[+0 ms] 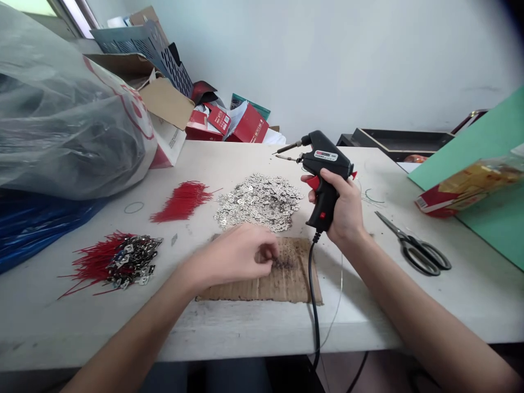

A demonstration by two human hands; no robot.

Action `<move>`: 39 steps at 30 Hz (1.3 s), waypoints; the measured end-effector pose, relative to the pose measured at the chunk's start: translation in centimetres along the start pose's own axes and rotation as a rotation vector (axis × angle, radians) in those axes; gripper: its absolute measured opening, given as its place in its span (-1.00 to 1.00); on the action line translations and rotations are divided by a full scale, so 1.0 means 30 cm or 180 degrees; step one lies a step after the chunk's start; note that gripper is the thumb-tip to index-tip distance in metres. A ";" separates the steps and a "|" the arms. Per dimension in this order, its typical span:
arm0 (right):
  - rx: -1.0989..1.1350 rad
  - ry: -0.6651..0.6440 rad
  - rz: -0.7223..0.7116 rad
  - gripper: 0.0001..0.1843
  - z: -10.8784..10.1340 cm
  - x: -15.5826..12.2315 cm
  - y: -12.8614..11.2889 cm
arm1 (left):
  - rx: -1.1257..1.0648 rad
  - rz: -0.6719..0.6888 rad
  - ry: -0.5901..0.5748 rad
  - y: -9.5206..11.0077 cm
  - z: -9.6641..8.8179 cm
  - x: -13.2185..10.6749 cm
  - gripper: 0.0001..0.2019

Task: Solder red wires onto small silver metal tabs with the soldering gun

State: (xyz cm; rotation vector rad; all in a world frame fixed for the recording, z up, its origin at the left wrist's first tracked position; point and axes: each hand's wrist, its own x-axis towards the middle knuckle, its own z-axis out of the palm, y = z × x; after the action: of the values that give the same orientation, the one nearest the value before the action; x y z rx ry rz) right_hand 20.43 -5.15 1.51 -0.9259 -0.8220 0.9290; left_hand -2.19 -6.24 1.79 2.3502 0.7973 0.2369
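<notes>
My right hand [346,210] is wrapped round the grip of a black soldering gun [325,174] with a red trigger, held upright above the table, tip pointing left. Its black cord [314,305] drops over the table's front edge. My left hand [241,254] rests on a scorched piece of cardboard [286,281], fingers curled in a pinch; what they hold is too small to make out. Just beyond the cardboard lies a heap of small silver metal tabs [257,201]. A bunch of short red wires [182,201] lies to its left.
A pile of red wires with metal tabs attached [118,259] lies at the left. Black scissors [417,251] lie to the right. A large plastic bag [61,120], cardboard boxes [164,103], red cartons [245,125], a green board [487,164] and a snack packet [466,185] ring the white table [245,327].
</notes>
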 end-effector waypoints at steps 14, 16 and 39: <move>-0.0055 -0.0003 0.0031 -0.69 -0.002 0.002 0.008 | 0.0027 0.0061 -0.0096 0.011 0.004 -0.005 -0.80; -0.0053 -0.0008 0.0034 -0.68 -0.004 0.003 0.010 | 0.0017 0.0074 -0.0107 0.009 0.005 -0.006 -0.80; -0.0257 -0.0042 0.0117 -0.66 -0.004 -0.002 0.005 | 0.0065 0.0284 -0.0032 -0.002 0.037 0.003 -0.83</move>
State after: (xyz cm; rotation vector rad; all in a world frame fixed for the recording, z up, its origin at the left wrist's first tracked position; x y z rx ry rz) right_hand 20.48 -5.19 1.34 -1.0086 -0.8613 0.9403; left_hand -1.75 -6.72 0.89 2.4071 0.6938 0.2555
